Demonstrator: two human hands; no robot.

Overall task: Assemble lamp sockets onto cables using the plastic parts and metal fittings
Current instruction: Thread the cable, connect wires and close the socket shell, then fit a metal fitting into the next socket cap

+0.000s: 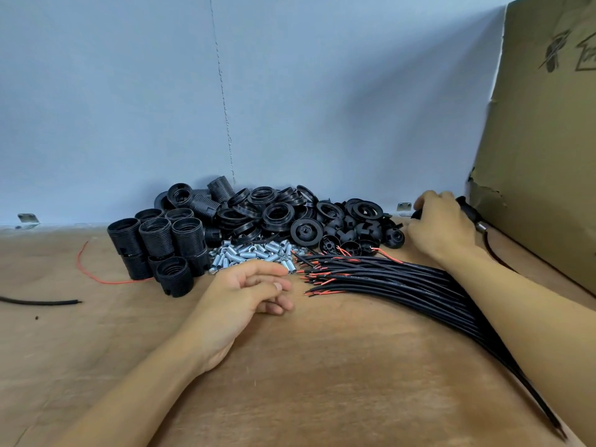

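Black threaded socket bodies (157, 240) stand in a cluster at the left of the parts heap. Black rings (277, 211) and domed caps (354, 232) lie behind and to the right. A small pile of silver metal fittings (251, 253) sits in front. A bundle of black cables (403, 279) with red stripped ends fans across the table. My left hand (248, 295) rests on its side, fingers loosely curled, holding nothing, just below the fittings. My right hand (440, 227) grips an assembled black socket (469, 212) with a metal fitting at the far right, near the cardboard.
A large cardboard sheet (541, 156) stands at the right. A loose red wire (87, 269) and a black cable piece (38, 301) lie at the left. The brown table (322, 366) meets a blue wall (290, 91) at the back.
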